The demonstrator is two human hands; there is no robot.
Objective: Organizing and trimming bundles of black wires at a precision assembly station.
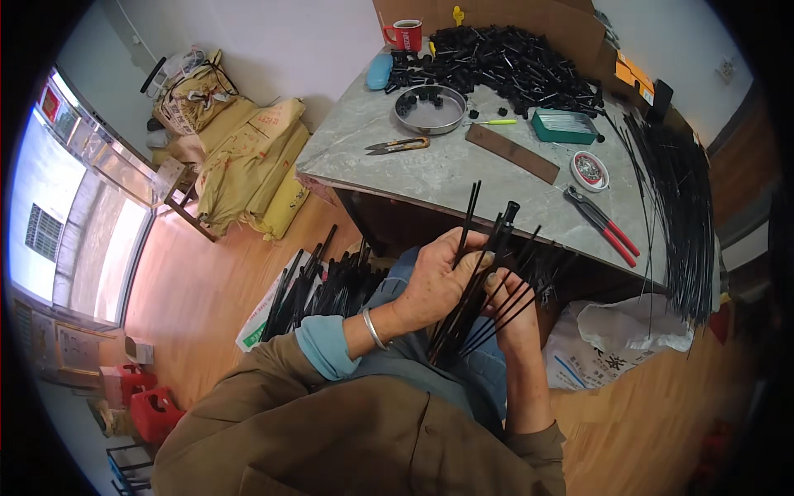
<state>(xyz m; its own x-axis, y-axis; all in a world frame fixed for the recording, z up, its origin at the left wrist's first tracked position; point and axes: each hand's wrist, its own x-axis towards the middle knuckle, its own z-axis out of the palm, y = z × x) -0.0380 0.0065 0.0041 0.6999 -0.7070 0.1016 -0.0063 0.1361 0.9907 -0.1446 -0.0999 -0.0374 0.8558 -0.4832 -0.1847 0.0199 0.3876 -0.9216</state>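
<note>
A bundle of thin black rods (453, 335) rises from my lap, fanning out at the upper right. My left hand (434, 281), with a silver bangle at its wrist, is closed around part of the bundle, thumb pressed on top. Among the rods stands a thicker black tube (510, 217) with a flared, knob-like end, tilted up toward the table. My right hand (514, 314) grips the rods from the other side, its thumb and fingertips near my left thumb. The rods' lower ends and some of my right fingers are hidden.
On the grey table (331, 157) are a heap of black parts (504, 70), a round metal tray (430, 128), snips (399, 146), red-handled pliers (601, 225), a brown strip (513, 154) and long black rods (678, 223). A white sack (604, 347) stands at right; more rods (335, 289) lie at left.
</note>
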